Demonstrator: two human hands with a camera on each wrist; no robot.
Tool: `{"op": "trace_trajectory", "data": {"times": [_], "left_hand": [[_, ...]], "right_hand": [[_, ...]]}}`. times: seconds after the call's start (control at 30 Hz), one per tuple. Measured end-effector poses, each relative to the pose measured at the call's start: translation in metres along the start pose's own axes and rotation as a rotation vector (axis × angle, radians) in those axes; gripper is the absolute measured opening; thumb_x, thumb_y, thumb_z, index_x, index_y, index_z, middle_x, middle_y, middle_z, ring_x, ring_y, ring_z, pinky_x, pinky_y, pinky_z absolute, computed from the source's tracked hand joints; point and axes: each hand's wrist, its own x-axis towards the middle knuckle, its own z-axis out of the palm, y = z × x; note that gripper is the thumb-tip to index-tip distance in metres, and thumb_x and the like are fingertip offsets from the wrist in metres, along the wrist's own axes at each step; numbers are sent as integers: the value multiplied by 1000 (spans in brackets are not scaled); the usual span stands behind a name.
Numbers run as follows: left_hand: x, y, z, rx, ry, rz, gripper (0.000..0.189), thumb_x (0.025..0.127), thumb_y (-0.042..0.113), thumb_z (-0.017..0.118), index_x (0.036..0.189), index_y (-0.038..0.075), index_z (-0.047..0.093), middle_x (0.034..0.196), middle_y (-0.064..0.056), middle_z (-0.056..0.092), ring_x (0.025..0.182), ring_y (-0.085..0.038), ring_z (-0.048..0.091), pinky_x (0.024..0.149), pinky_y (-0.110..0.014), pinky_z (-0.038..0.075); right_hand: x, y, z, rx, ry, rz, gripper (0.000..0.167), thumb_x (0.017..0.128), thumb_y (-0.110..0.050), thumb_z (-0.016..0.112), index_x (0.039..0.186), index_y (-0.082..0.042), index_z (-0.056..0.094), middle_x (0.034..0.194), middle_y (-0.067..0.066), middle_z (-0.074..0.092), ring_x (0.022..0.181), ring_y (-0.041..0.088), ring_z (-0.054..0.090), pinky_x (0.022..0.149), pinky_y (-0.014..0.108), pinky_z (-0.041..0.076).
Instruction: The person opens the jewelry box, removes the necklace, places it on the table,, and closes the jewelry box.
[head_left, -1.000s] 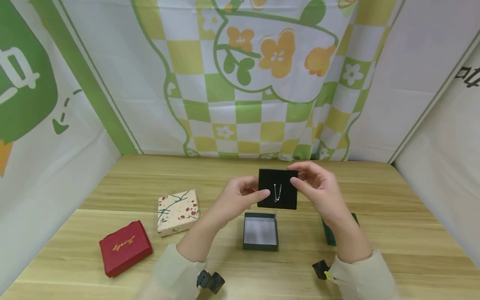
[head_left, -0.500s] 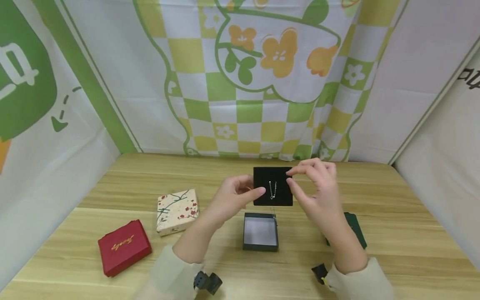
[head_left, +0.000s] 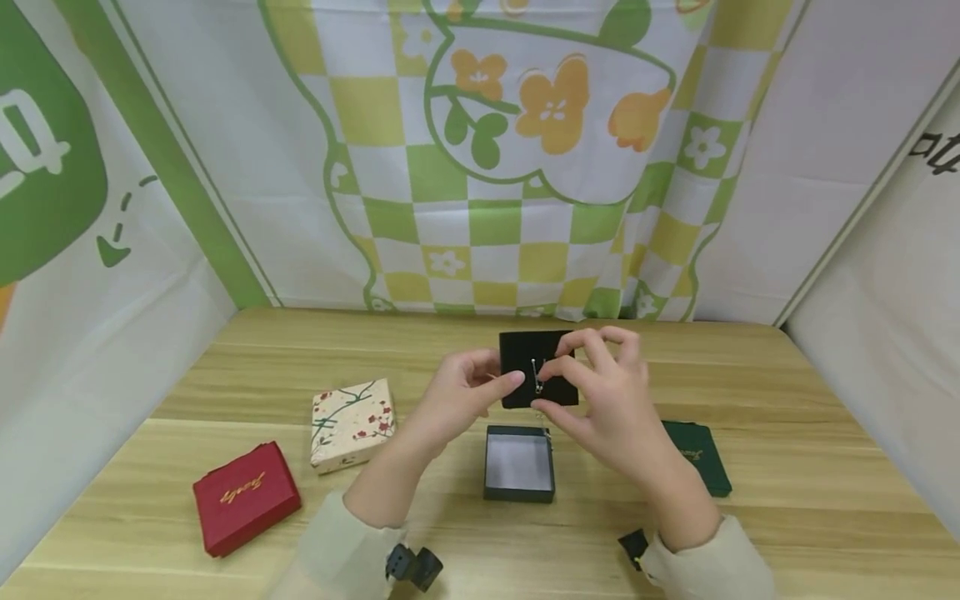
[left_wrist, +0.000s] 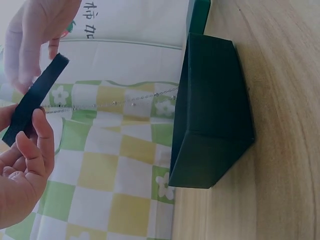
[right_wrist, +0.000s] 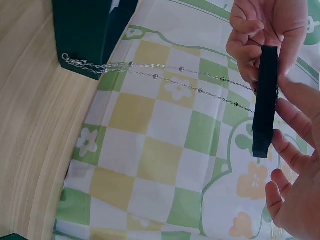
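Nearest us, on either side of the open dark green box base (head_left: 519,495), two beige sleeves with black wrist cameras (head_left: 414,568) reach in over the wood-grain table (head_left: 480,558). Left of the base and nearer than it, we have a red box (head_left: 247,500) with gold script. Right of the base lies a green lid (head_left: 699,457), also gold-lettered, with the right forearm over part of it. The base itself shows a pale lining inside. To its left and slightly farther back sits a cream box (head_left: 352,425) printed with branches and red blossoms.

Above the base, we see the left hand (head_left: 468,392) gripping a square black jewellery insert (head_left: 521,348), thumb on its face and fingers behind. The right hand (head_left: 603,392) is at the insert's face, fingers bent, the gap between thumb and forefinger narrow; we cannot tell whether it pinches anything. A silver beaded necklace (head_left: 536,377) shows as a short length on that face, while two long strands run from the insert's back down to the base, the clasp end against its outer wall.

Farthest from us, beyond the base and the table edge, hangs a green-and-yellow checked curtain (head_left: 510,175) with orange flowers.
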Motion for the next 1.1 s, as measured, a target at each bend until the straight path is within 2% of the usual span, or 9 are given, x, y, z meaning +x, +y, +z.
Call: {"op": "trace_trajectory", "data": {"times": [0.17, 0.37, 0.47, 0.6, 0.7, 0.77, 0.83, 0.93, 1.1], "left_hand": [[2, -3, 2, -20, 22, -24, 21, 95, 21, 67, 108, 6, 71, 89, 1, 71, 75, -12, 56, 65, -28, 46], [3, -6, 4, -12, 28, -43, 21, 94, 20, 67, 108, 5, 72, 91, -3, 72, 74, -13, 55, 64, -26, 45], [3, -10, 5, -9, 30, -55, 22, 94, 19, 68, 108, 3, 72, 94, -6, 74, 75, -11, 56, 64, -25, 46], [2, -13, 6, -23, 29, -57, 22, 94, 19, 67, 108, 3, 72, 97, -7, 75, 77, -8, 60, 64, -25, 47], [2, -13, 6, -44, 28, -42, 22, 95, 19, 67, 107, 2, 71, 93, -4, 74, 78, -8, 60, 64, -25, 47], [2, -13, 7, -58, 31, -34, 22, 95, 18, 66, 106, 0, 71, 90, -1, 73, 78, -9, 58, 63, -25, 47], [2, -13, 7, -74, 31, -36, 22, 94, 16, 66, 107, -1, 71, 88, 0, 72, 79, -9, 57, 62, -24, 46], [2, -12, 9, -88, 22, -42, 24, 94, 15, 67, 111, -1, 71, 90, -1, 72, 80, -9, 56, 60, -23, 46], [3, -9, 11, -82, 5, -45, 26, 94, 16, 66, 113, -1, 70, 94, -5, 73, 80, -9, 56, 59, -24, 46]], "right_hand": [[-2, -1, 3, -113, -18, -22, 23, 75, -17, 87, 90, -17, 70, 111, 6, 57, 117, 37, 36, 78, 58, 41], [-2, -2, 10, -247, 67, -135, 15, 75, -14, 87, 82, -14, 74, 98, 2, 64, 106, 33, 51, 59, 47, 46], [-4, -2, 16, -271, 103, -177, 14, 75, -12, 87, 79, -12, 73, 92, 1, 64, 101, 31, 56, 53, 40, 45], [-5, -1, 20, -248, 121, -191, 10, 78, -7, 81, 80, -10, 72, 90, 2, 65, 98, 31, 58, 51, 35, 45], [-4, 1, 20, -130, 117, -170, 5, 83, -3, 72, 82, -6, 68, 91, 5, 64, 97, 30, 57, 60, 34, 52], [-3, 3, 19, -5, 108, -138, 8, 84, 2, 68, 85, -6, 66, 93, 5, 63, 96, 27, 55, 68, 32, 52], [-3, 5, 18, 134, 98, -86, 13, 84, 5, 67, 86, -7, 63, 94, 4, 64, 94, 23, 53, 71, 31, 51], [-4, 6, 15, 320, 85, 27, 21, 82, 10, 68, 87, -10, 63, 96, 3, 68, 90, 18, 52, 62, 27, 47], [-3, 7, 8, 564, 49, 233, 15, 91, 7, 62, 87, -8, 61, 98, 7, 69, 89, 11, 56, 54, 23, 46]]}}
